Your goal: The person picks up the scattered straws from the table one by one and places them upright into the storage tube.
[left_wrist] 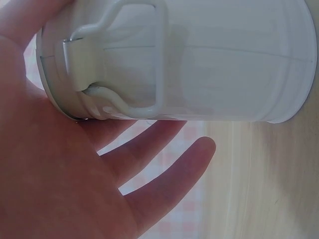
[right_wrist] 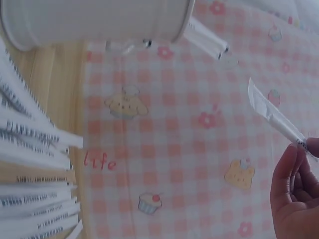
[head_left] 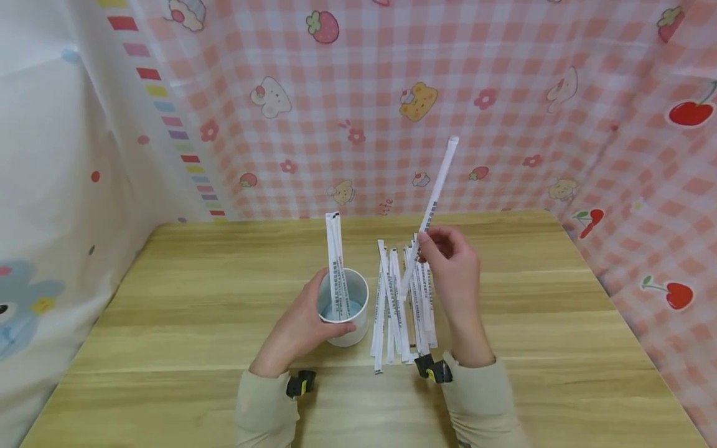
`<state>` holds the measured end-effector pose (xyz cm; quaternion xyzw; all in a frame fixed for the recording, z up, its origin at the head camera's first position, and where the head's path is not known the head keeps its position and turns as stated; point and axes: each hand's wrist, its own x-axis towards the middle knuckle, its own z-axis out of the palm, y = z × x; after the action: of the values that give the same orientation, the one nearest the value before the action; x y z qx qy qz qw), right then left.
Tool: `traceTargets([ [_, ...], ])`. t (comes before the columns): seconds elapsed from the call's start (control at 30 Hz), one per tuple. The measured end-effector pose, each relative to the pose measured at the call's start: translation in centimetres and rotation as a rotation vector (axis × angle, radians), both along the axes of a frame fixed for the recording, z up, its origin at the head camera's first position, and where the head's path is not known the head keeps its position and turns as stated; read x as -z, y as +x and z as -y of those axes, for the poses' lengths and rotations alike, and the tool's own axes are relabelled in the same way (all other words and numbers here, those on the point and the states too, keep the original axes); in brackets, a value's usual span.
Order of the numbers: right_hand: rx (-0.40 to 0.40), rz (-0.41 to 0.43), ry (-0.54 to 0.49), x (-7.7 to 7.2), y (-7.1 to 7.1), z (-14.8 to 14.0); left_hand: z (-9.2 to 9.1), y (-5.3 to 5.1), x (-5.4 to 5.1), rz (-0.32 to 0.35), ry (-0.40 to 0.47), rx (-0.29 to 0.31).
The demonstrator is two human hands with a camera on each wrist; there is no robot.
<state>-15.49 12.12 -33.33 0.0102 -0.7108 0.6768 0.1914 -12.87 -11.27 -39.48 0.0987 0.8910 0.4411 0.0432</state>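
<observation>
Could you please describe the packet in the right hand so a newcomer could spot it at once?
On the wood-grain table, a pile of white packets lies right of a white cup. Above that pile, the right hand pinches one slim white packet. It alone is held in the air, its neighbours lying piled or standing in the cup.

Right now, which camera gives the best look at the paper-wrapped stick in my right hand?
The head view: it shows the paper-wrapped stick from end to end. The right wrist view shows one end but not the other; the left wrist view shows none of it.
</observation>
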Motion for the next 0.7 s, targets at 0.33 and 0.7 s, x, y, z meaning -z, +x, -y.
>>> traceTargets([
  [0.33,-0.121,-0.107,0.027,-0.8,1.6,3.5,0.1,-0.1,0.0,-0.01,0.014,0.018],
  [0.7,-0.115,-0.249,0.507,2.8,0.3,5.7,0.1,-0.2,0.0,-0.027,0.045,0.054],
])
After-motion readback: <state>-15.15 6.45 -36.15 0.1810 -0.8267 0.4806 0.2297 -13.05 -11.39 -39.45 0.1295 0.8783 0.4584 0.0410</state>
